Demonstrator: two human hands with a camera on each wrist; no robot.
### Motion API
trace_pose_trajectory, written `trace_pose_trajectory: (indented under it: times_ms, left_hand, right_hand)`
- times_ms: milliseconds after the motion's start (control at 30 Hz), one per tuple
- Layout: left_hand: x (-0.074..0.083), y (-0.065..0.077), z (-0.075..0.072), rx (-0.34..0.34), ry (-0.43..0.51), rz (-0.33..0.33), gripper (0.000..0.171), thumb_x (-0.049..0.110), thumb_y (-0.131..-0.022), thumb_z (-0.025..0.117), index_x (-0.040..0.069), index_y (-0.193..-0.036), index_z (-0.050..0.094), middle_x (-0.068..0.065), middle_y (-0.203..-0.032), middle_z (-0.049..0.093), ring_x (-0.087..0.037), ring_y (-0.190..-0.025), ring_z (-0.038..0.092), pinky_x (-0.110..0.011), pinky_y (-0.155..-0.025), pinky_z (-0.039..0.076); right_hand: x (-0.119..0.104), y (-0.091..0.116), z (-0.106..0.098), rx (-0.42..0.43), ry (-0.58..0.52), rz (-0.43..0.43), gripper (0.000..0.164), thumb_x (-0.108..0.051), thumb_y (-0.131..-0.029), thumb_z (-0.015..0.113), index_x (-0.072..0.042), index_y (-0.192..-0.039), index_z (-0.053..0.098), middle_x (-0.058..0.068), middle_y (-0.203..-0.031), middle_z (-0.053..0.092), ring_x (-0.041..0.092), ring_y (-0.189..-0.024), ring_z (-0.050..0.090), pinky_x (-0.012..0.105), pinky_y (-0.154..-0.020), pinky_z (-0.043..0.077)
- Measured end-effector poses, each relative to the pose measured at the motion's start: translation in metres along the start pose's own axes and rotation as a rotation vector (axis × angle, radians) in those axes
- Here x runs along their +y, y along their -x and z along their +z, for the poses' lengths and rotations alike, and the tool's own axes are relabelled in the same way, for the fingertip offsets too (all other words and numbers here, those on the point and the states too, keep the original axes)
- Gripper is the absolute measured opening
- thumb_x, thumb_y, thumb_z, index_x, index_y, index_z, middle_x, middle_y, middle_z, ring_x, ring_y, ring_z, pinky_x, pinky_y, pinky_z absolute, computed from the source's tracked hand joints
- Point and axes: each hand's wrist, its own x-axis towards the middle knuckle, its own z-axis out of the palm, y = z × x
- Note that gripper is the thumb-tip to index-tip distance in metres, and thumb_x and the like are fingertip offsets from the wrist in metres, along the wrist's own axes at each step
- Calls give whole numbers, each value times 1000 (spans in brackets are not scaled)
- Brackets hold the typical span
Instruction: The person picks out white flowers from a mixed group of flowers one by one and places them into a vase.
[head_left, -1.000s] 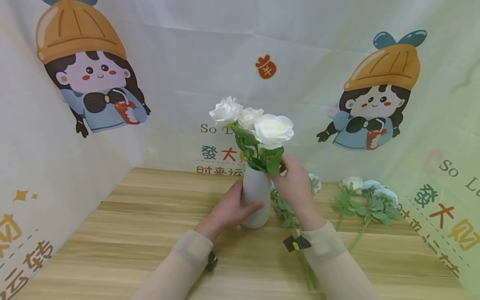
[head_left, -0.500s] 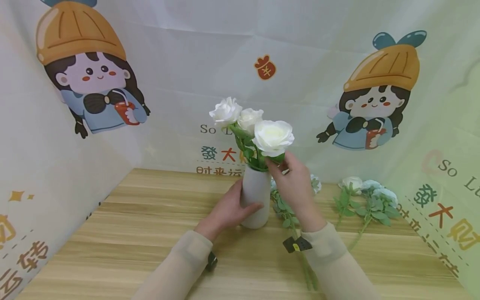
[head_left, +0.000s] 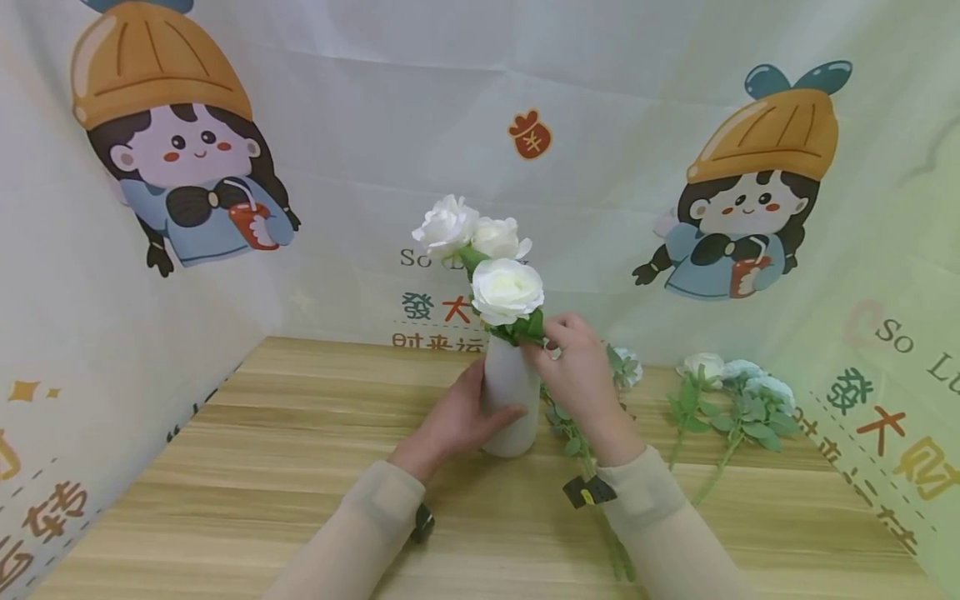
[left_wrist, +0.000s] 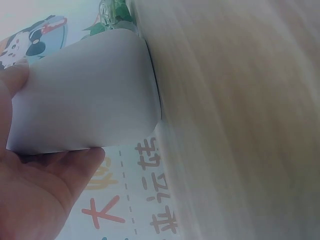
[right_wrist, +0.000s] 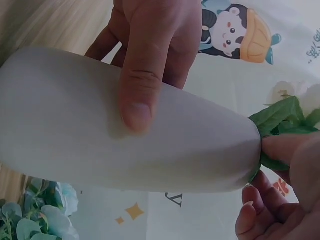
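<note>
We have the pale vase (head_left: 516,375) on the wood-grain surface (head_left: 300,467), upright or nearly so, with both hands on it or just above it. Our left hand (head_left: 450,421) is wrapped around its lower body, thumb across the near side, while our right hand (head_left: 585,371) is up at the mouth, thumb and fingers pinching the front rose (head_left: 507,291) among its green leaves (head_left: 534,325); the stem itself is hidden there. The likeliest trouble, as we judge it, is tipping: three heavy-looking blooms lean out over a narrow mouth, so if our left hand eases off while the right pushes sideways, the vase could rock. Leaves bunched at the rim could also snag and hold the front rose too high, and forcing it might bend the stem or nudge its neighbours askew. Our right forearm passes over the loose blue flower stem (head_left: 573,429), so a careless sweep could drag that along. As for containers, the vase is the only one we see; it holds the front rose and the two rear roses (head_left: 472,233), which lean to the left. Its wall is opaque, so we cannot tell how deep the stems reach or whether there is water. The loose white rose (head_left: 702,367) and the pale blue flowers (head_left: 768,393) lie outside it, to the right.
</note>
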Motion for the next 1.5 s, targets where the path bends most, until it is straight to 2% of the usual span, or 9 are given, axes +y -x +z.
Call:
trace_pose_trajectory:
  times_ms: [200,433,667,933,1100,1233,1367,1433,1500]
  left_hand:
    - [-1,1,-1,15,5,39,86,43,-88,75,3,-148,30,-12,-130,50,-19,-111,52,-41,-95,49]
    - [-2,0,-1,25,-26,48,87,44,-87,75,1,-148,30,-13,-130,50,-19,-110,53,-41,-94,50]
    - [0,-1,-1,6,-24,17,90,48,-87,74,3,-150,27,-12,-132,49,-19,-110,53,-41,-92,51]
    - [0,-1,-1,8,-40,23,92,46,-86,76,2,-151,26,-13,-133,49,-20,-112,52,-42,-94,50]
    - [1,0,-1,7,-45,4,93,46,-86,76,2,-151,26,-15,-134,48,-23,-114,52,-44,-96,49]
    - [3,1,-2,2,-41,-28,94,47,-86,76,2,-151,25,-16,-137,46,-24,-117,50,-45,-98,48]
    - [3,2,-3,-8,-37,-44,94,47,-87,75,3,-152,23,-16,-139,45,-24,-119,49,-44,-100,46]
    - [3,2,-2,-12,-39,-41,94,47,-87,75,3,-152,23,-16,-139,44,-24,-120,48,-44,-101,45]
    - [3,3,-2,-13,-43,-37,93,47,-87,74,3,-152,24,-16,-139,44,-24,-120,48,-44,-101,45]
  right_hand:
    - [2,3,0,-74,-2,-23,22,-18,-85,73,-5,-103,74,6,-98,55,20,-90,49,40,-72,48]
    - [6,5,-1,-90,8,-55,38,-16,-80,71,-4,-116,70,8,-106,53,22,-99,48,43,-80,48]
    - [9,9,-8,-51,-22,-79,47,-4,-81,62,-6,-128,63,10,-115,51,20,-91,50,39,-73,50]
    - [26,18,-17,133,-38,-176,37,-6,-83,59,-4,-119,67,10,-110,57,23,-82,54,39,-63,52]
    - [43,23,-22,128,5,-205,33,-5,-83,59,-2,-114,68,11,-106,57,19,-82,52,37,-63,50]
    - [61,28,-26,86,45,-208,31,-2,-82,61,1,-112,67,15,-106,57,23,-82,52,39,-64,51]
    - [86,35,-30,28,142,-128,31,-1,-83,62,1,-113,67,16,-107,57,24,-77,51,38,-57,49]
    - [98,39,-34,-27,213,-36,31,-4,-86,63,0,-116,66,17,-110,56,25,-78,52,40,-57,50]
    - [111,44,-38,-106,284,94,32,-9,-89,60,1,-119,64,19,-114,55,28,-84,54,45,-62,52]
